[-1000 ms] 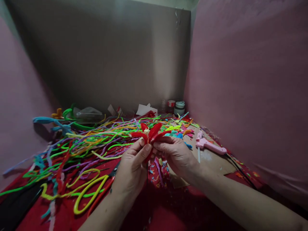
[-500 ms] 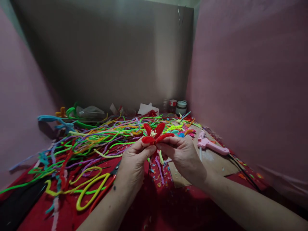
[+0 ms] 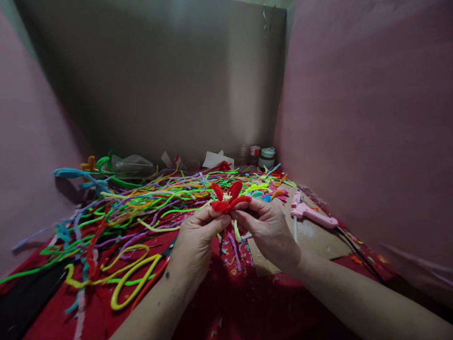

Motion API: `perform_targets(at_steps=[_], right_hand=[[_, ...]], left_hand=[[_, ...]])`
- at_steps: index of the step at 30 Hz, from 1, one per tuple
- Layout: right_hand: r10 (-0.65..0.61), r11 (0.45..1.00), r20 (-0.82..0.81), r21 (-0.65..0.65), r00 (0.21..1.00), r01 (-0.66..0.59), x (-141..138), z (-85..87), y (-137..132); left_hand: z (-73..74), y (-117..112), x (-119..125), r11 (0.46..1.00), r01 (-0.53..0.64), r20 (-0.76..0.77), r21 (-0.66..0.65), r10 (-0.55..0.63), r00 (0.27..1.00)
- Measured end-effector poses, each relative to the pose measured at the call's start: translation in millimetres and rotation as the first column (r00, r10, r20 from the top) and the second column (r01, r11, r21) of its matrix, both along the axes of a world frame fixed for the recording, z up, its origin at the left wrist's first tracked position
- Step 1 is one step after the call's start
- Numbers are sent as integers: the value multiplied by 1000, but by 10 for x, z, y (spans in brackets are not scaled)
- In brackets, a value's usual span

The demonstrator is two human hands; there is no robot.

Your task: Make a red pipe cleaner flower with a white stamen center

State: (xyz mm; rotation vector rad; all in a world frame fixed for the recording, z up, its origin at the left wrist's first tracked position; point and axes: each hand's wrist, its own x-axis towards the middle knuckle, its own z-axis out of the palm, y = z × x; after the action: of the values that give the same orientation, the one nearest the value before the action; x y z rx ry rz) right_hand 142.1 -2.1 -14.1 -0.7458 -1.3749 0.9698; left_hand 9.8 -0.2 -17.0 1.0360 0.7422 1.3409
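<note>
A red pipe-cleaner flower with a pale centre is held up in front of me above the red table cover. My left hand pinches it from below on the left, fingers closed. My right hand pinches it from the right, fingers closed as well. A thin dark stem hangs down from the flower between the hands.
A heap of coloured pipe cleaners covers the table's left and middle. Scissors lie by my left wrist. A pink glue gun rests on brown cardboard at the right. Small jars stand at the back. Walls close in on three sides.
Both hands moved slightly right and turned the flower, so its pale centre now faces up. The petals have spread flatter.
</note>
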Motion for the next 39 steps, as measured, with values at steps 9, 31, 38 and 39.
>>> perform_targets(at_steps=[9, 31, 38, 39], right_hand=[[55, 998, -122, -33, 991, -59, -10, -32, 44], [468, 856, -256, -108, 846, -506, 148, -120, 157], [514, 829, -216, -123, 830, -545, 221, -69, 154], [525, 819, -223, -130, 821, -559, 220, -63, 149]], left_hand=[[-15, -10, -22, 1000, 11, -20, 2, -11, 1000], [105, -91, 7, 949, 270, 55, -163, -264, 963], [67, -101, 3, 938, 307, -42, -163, -318, 947], [54, -97, -1, 932, 321, -47, -165, -333, 942]])
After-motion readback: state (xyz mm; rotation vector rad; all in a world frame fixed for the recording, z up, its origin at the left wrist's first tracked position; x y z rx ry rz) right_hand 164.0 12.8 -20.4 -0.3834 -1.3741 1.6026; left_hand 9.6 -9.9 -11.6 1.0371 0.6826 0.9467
